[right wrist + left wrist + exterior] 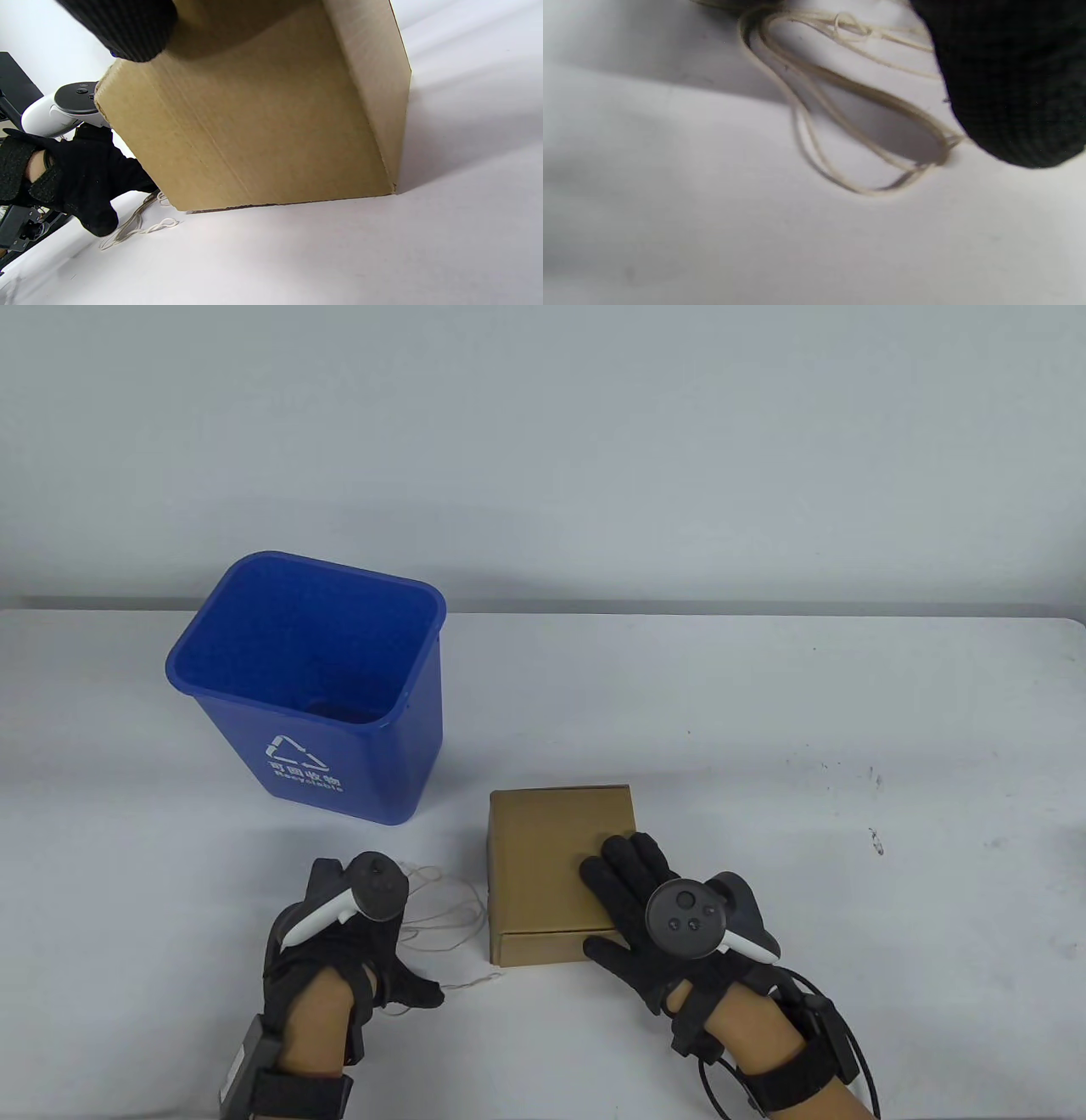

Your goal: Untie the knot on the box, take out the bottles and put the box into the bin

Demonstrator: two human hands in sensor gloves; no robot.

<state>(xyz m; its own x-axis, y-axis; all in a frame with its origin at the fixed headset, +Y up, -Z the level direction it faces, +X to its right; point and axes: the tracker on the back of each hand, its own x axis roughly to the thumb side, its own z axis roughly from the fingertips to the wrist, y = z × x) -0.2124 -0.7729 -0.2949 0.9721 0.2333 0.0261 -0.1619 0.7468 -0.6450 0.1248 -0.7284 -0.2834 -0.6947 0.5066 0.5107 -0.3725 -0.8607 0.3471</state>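
Box [556, 848] on bench [764, 729] near bin [314, 687], string [441, 899] off, lying loose. Right hand [645, 899] flat on lid, fingers straight; left hand [356, 933] pinching string. Probably stiff cardboard, bottle-heavy: best lifted at front flap.

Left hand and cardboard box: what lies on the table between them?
Loose string, off the box, lies in loops on the table beside the left hand; the table view shows it.
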